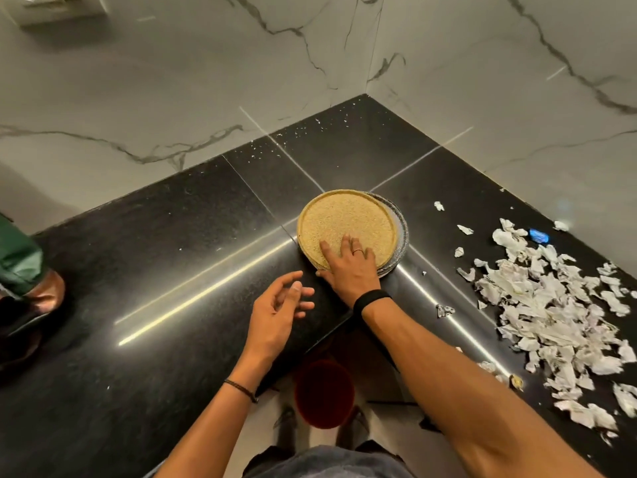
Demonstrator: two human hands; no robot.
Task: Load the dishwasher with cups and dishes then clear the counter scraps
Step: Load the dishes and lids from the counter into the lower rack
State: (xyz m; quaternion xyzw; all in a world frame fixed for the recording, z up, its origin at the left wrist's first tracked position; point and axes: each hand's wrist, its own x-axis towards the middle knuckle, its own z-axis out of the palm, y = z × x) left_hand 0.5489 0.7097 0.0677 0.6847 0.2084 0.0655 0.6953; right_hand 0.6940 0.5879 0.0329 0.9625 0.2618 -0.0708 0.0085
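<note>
A round yellow speckled plate point(344, 219) lies on top of a darker grey plate point(402, 232) in the inner corner of the black counter point(172, 270). My right hand point(348, 267) rests on the near edge of the yellow plate, fingers spread flat over its top and thumb at the rim. My left hand point(279, 308) hovers just left of it above the counter, fingers curled and apart, holding nothing. A large heap of torn paper scraps point(551, 312) covers the right arm of the counter.
Marble walls close the counter at the back and right. A red bucket point(324, 391) stands on the floor below the counter's inner edge, between my feet. Another person's sleeve and hand point(31, 277) show at the left edge. Small white crumbs point(286, 139) dot the far corner.
</note>
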